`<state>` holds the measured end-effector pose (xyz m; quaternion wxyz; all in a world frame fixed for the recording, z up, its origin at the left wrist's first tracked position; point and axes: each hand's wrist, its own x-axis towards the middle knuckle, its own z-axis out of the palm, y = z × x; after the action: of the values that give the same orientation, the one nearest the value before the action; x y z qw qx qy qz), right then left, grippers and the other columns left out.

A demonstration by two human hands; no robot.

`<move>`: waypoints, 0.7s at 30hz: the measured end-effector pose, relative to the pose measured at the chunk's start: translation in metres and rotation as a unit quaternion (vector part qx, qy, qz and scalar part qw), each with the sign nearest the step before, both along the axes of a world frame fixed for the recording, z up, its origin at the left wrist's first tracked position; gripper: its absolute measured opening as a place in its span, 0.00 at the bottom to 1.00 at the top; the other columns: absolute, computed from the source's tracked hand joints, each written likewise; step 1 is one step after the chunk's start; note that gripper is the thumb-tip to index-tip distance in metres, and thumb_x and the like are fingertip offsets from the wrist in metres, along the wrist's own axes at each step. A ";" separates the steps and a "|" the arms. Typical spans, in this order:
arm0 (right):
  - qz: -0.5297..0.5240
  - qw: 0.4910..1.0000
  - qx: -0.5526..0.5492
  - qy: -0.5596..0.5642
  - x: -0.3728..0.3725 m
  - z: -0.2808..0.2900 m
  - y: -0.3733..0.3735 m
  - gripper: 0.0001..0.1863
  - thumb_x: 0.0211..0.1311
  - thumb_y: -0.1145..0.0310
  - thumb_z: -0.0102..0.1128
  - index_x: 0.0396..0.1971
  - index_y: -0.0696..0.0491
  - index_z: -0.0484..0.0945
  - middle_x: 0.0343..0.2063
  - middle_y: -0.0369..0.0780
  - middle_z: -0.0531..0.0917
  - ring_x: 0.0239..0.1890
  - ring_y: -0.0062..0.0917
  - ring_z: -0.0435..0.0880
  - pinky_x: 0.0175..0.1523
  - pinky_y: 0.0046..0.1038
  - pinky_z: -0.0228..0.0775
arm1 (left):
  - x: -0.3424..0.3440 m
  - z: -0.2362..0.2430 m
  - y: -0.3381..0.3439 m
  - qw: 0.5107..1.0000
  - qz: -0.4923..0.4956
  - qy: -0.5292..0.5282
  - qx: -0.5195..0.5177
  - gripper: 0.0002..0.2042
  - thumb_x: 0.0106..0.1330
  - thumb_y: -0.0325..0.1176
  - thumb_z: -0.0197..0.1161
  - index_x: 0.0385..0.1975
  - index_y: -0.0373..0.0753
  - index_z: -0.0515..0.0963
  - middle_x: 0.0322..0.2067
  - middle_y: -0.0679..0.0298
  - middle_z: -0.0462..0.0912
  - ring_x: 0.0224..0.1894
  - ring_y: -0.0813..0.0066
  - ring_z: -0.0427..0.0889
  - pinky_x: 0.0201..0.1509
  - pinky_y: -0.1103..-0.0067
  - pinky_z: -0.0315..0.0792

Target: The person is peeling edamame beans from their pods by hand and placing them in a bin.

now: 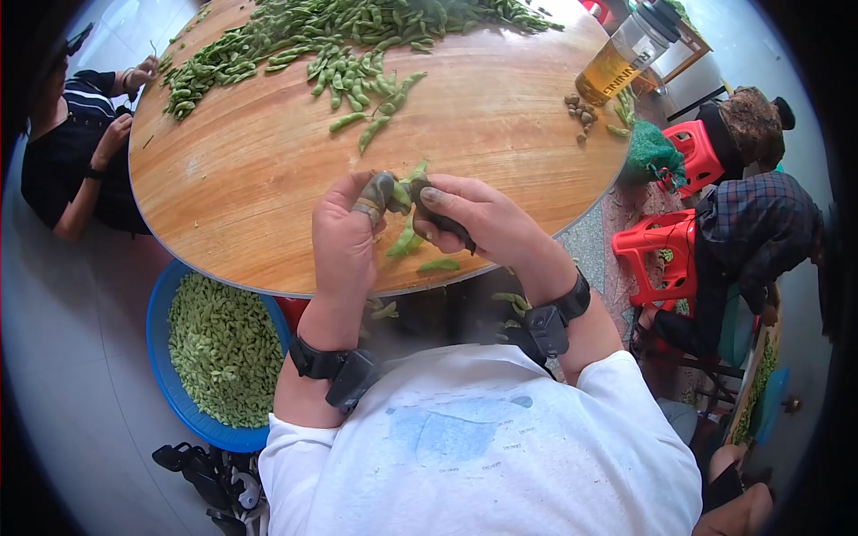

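Above the near edge of the round wooden table, my left hand [342, 228] and my right hand [483, 214] meet, both closed around a green soybean pod [401, 197]. A dark cover sits on my left thumb, with a tan band below it. Dark material also shows at my right fingers; whether it is a finger cover or a tool I cannot make out. Just below my hands, a few loose pods [438, 265] lie by the table edge. Farther off, several more pods [374, 132] trail from a large heap of pods [349, 31].
A blue basin [161, 357] of shelled green beans stands low at my left. On the table's right are a bottle of amber drink [608, 76] and small brown pieces [581, 116]. One person sits at the left; others sit near red stools [657, 255] at the right.
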<state>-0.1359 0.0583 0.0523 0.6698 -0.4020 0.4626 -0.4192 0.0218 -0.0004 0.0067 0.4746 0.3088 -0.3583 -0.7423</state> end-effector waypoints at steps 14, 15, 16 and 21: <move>0.019 0.946 0.101 -0.307 -0.008 -0.025 -0.002 0.08 0.67 0.67 0.44 0.36 0.55 0.71 0.20 0.31 0.69 0.13 0.09 0.58 0.16 0.11 0.46 | -0.001 -0.004 -0.011 0.968 -0.178 0.172 0.043 0.07 0.60 0.24 0.53 0.37 0.34 0.73 0.29 0.67 0.75 0.26 0.86 0.71 0.28 0.89 0.65; 0.024 0.944 0.103 -0.312 -0.008 -0.023 -0.002 0.08 0.67 0.67 0.44 0.35 0.55 0.71 0.19 0.31 0.69 0.14 0.09 0.58 0.17 0.12 0.47 | 0.000 -0.004 -0.012 0.955 -0.213 0.198 0.064 0.06 0.61 0.25 0.54 0.37 0.35 0.72 0.29 0.67 0.74 0.26 0.86 0.70 0.28 0.90 0.65; 0.024 0.944 0.103 -0.312 -0.008 -0.024 -0.003 0.08 0.67 0.67 0.44 0.35 0.55 0.71 0.19 0.31 0.69 0.14 0.09 0.58 0.17 0.12 0.47 | -0.001 -0.004 -0.012 0.955 -0.213 0.198 0.064 0.06 0.61 0.25 0.54 0.37 0.35 0.72 0.29 0.67 0.74 0.26 0.86 0.70 0.28 0.90 0.65; -0.111 0.929 -0.212 0.281 0.001 -0.037 -0.010 0.09 0.60 0.69 0.51 0.27 0.59 0.72 0.14 0.37 0.72 0.18 0.18 0.71 0.25 0.24 0.63 | -0.016 -0.002 -0.002 0.995 -0.053 -0.064 -0.062 0.05 0.60 0.22 0.56 0.35 0.37 0.73 0.28 0.66 0.76 0.23 0.82 0.74 0.22 0.91 0.65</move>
<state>-0.1351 0.0487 0.0153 0.3610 -0.5819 0.5739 -0.4492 0.0054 -0.0029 0.0047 0.4293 0.3060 -0.4491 -0.7214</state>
